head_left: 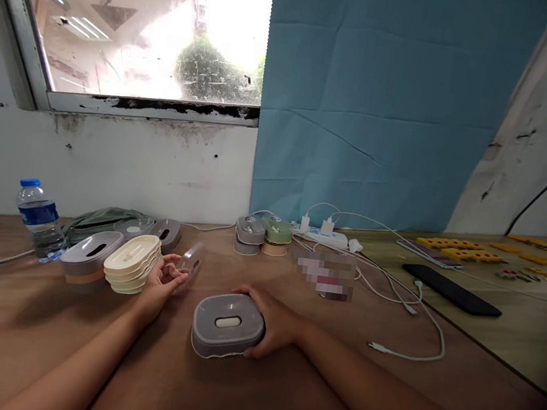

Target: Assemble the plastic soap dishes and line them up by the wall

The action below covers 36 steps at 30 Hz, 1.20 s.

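Observation:
My right hand [275, 326] is closed around the right end of a grey oval plastic box [209, 314], thumb at the front and fingers behind. A slot in its top shows a cream piece inside, and a thin cream edge peeks out below. My left hand [163, 278] has curled fingers pinching a clear plastic cover [191, 260], which is tilted on edge above the table. Just left of that hand stands a stack of cream oval trays [130, 257]. Beside the stack are grey slotted lids [90, 251] piled over an orange-tan layer.
A water bottle [39, 221] and a green cloth bag [97, 225] stand at the back left. Grey and green boxes [277, 230] sit near a power strip [322, 236]. White cables [427, 356], a black phone [451, 289] and yellow parts [459, 250] lie to the right.

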Motion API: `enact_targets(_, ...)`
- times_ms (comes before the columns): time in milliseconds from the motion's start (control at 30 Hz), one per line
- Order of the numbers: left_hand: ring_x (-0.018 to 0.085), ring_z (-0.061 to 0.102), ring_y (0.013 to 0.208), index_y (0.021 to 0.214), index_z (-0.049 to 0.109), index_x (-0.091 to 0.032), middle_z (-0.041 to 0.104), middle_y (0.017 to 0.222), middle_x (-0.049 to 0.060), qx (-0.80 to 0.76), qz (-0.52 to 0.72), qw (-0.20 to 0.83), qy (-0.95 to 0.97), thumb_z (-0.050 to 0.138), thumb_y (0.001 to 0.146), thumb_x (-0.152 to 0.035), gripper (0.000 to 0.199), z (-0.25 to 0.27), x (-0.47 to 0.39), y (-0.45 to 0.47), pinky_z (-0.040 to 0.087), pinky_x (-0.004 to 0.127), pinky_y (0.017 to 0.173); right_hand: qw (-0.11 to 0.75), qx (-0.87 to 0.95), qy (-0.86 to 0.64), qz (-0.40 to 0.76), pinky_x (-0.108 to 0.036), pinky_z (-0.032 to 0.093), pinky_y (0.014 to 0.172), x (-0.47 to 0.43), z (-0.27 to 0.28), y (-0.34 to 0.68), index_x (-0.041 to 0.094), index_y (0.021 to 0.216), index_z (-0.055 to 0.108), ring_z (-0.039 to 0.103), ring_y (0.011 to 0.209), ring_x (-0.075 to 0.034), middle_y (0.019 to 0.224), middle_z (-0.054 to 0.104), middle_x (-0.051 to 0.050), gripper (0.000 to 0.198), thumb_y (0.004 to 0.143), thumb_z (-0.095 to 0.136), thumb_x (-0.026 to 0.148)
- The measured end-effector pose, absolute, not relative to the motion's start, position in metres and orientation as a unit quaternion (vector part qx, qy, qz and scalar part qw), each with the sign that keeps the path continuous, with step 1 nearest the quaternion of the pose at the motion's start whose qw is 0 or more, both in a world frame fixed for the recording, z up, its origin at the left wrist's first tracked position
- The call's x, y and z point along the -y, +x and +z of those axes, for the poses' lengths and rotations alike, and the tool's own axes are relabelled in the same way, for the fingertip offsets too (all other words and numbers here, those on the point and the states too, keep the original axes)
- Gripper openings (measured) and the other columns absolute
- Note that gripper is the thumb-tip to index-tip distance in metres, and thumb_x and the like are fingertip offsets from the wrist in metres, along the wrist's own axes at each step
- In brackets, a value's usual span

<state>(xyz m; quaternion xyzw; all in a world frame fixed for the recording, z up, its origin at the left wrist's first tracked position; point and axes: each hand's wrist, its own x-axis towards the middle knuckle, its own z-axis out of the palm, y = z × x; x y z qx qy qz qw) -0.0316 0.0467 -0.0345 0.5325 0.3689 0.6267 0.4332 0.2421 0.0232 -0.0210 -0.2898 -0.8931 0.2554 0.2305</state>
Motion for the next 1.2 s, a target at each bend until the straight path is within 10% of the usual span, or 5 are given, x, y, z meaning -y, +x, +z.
enact_targets(300, 0.012, 0.061, 0.074, 0.096, 0.050, -0.020, 0.059, 0.074, -0.002, -0.204, 0.659, 0.638, 0.342, 0.066, 0.065, -0.011, 0.036, -0.007, -0.024, -0.016, 0.049, 0.039, 0.083, 0.272, 0.863, -0.262, 0.337, -0.038, 0.034, 0.091, -0.021, -0.023, 0.243, 0.020, 0.124, 0.032, 0.042, 0.106, -0.027, 0.119, 0.042, -0.010, 0.103, 0.038, 0.073, 0.061)
enact_targets(467, 0.010, 0.060, 0.072, 0.093, 0.054, -0.021, 0.060, 0.071, -0.004, -0.179, 0.658, 0.659, 0.317, 0.065, 0.064, -0.011, 0.032, 0.011, -0.010, -0.009, 0.051, 0.027, 0.079, 0.466, 0.759, -0.320, 0.323, -0.035, 0.037, 0.083, -0.016, -0.022, 0.240, 0.020, 0.108, 0.044, 0.046, 0.091, -0.021, 0.102, 0.048, -0.007, 0.058, 0.069, 0.053, 0.062)
enact_targets(600, 0.009, 0.059, 0.076, 0.096, 0.053, -0.025, 0.059, 0.072, -0.006, -0.166, 0.654, 0.657, 0.336, 0.064, 0.067, -0.012, 0.034, 0.016, 0.000, -0.004, 0.046, 0.032, 0.088, 0.460, 0.755, -0.327, 0.334, -0.033, 0.039, 0.075, 0.001, -0.013, 0.230, 0.021, 0.096, 0.050, 0.049, 0.080, -0.019, 0.085, 0.055, -0.004, 0.032, 0.074, 0.059, 0.042)
enact_targets(967, 0.013, 0.059, 0.086, 0.102, 0.050, -0.029, 0.056, 0.064, -0.007, -0.136, 0.557, 0.636, 0.517, 0.075, 0.053, -0.007, 0.059, 0.002, 0.023, 0.029, 0.043, 0.028, 0.083, 0.481, 0.646, -0.273, 0.526, -0.043, 0.035, 0.088, 0.027, -0.010, 0.196, 0.024, 0.119, 0.032, 0.046, 0.107, -0.026, 0.124, 0.042, -0.013, 0.076, 0.059, 0.072, 0.047)
enact_targets(1200, 0.011, 0.057, 0.072, 0.090, 0.053, -0.020, 0.059, 0.077, -0.001, -0.216, 0.515, 0.429, 0.710, 0.069, 0.064, -0.015, 0.030, -0.006, 0.034, 0.038, 0.044, 0.028, 0.079, 0.510, 0.624, -0.253, 0.536, -0.043, 0.033, 0.095, 0.033, -0.008, 0.199, 0.026, 0.117, 0.034, 0.043, 0.113, -0.026, 0.126, 0.039, -0.011, 0.076, 0.057, 0.072, 0.052)
